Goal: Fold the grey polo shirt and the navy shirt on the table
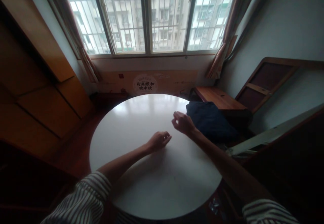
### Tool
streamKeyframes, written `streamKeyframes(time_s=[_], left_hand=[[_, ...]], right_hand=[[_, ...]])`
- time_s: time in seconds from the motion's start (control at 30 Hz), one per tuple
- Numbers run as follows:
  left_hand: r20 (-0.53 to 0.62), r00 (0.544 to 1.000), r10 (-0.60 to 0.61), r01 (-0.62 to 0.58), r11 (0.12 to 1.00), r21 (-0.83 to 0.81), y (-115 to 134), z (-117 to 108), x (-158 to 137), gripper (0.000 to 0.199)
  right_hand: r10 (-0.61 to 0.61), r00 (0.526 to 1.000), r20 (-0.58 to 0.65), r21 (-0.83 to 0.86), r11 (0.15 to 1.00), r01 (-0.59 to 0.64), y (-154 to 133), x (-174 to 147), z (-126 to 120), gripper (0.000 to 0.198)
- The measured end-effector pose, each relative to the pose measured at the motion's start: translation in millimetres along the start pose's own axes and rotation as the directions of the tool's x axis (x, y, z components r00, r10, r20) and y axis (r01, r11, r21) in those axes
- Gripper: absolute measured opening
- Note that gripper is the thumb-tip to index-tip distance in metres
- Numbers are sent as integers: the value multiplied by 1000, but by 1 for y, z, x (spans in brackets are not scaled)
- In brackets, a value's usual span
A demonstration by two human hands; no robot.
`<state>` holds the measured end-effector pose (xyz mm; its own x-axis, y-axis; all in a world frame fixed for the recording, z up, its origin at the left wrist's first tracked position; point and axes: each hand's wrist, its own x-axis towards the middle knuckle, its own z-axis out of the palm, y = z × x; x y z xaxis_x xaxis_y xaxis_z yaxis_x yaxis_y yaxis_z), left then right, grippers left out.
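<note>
Over the white round table [121,126], my left hand [159,141] hovers or rests near the middle, its fingers loosely curled in; nothing sticks out of it. Farther out and to the right, my right hand [182,122] is curled with thumb and fingertips drawn together in a ring, and no object shows in it. Just beside that hand, a dark blue folded cloth [211,121] lies at the table's right edge and hangs past it. The two hands are apart from each other. Striped sleeves are pushed up both forearms.
A small wooden table [220,95] stands behind the cloth, near a wooden frame with dark panels [268,82] by the wall. Wooden cabinets [43,106] line the left side. Beyond the table are a printed banner [164,80] and a barred window [167,18] with curtains.
</note>
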<state>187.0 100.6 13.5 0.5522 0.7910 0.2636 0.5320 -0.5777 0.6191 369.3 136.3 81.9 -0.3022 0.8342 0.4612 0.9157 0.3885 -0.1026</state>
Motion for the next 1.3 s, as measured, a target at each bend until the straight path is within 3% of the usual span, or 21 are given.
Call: streamKeyframes(time_s=[0.13, 0.33, 0.53, 0.6, 0.7, 0.83, 0.97, 1.3], left_hand=[[-74, 997, 11, 12, 953, 302, -42, -35, -9, 44], [-123, 992, -7, 41, 959, 279, -78, -55, -17, 45], [-102, 990, 94, -57, 945, 321, -81, -65, -18, 33], [-65, 996, 67, -39, 930, 366, -81, -65, -20, 45], [53, 998, -33, 7, 904, 427, -84, -65, -23, 79], [231, 969, -87, -23, 899, 436, -88, -68, -26, 99], [296, 951, -87, -56, 894, 444, -89, -70, -26, 109], [298, 952, -67, -79, 889, 452, -91, -67, -27, 112]], right_hand=[[-82, 980, 180, 59, 996, 72, -31, -29, 37, 15], [-81, 972, 220, 95, 994, 61, -18, -36, 65, 17], [-109, 993, 35, 301, 949, 93, 0, -34, 67, 23], [-97, 995, 17, 317, 944, 87, 5, -34, 70, 33], [-120, 983, 141, 256, 963, 81, 9, -35, 75, 69], [-232, 903, 362, 210, 964, 163, 8, -39, 73, 98], [-283, 865, 413, 199, 956, 217, 6, -44, 70, 111], [-275, 868, 413, 170, 960, 223, 2, -47, 71, 112]])
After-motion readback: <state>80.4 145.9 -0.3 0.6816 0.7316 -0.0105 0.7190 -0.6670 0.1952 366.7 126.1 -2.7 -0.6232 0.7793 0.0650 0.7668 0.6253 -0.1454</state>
